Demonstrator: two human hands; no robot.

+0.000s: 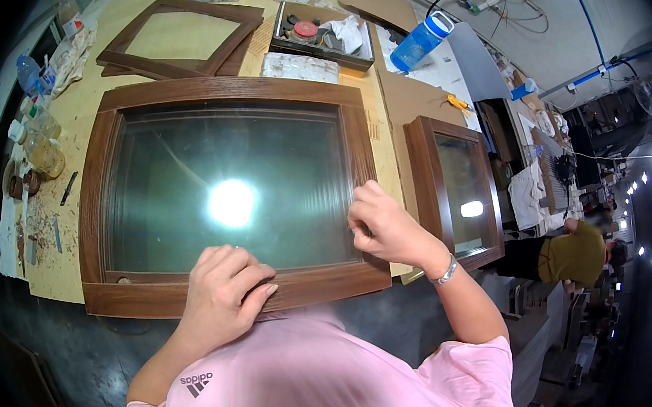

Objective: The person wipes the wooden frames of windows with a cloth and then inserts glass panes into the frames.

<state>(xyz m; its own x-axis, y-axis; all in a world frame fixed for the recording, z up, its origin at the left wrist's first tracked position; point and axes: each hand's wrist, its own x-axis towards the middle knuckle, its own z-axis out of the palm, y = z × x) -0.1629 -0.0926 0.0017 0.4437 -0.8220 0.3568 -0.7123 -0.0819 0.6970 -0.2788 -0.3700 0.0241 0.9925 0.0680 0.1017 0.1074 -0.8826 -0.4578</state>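
Note:
A brown wooden-framed glass panel lies flat on the workbench in front of me, its glass reflecting a bright lamp. Over the near rail rests my left hand, fingers curled together and thumb beside them; what the fingertips hold, if anything, is hidden. My right hand is closed in a pinch at the right rail, close to the inner edge of the glass. Anything between its fingers is too small or hidden to make out. A small light-brown bit sits in the near left corner of the frame.
A second, narrower framed panel lies to the right. Stacked empty frames, a box of supplies, a blue bottle and a yellow cutter stand behind. Bottles and thin tools line the left. Another person works far right.

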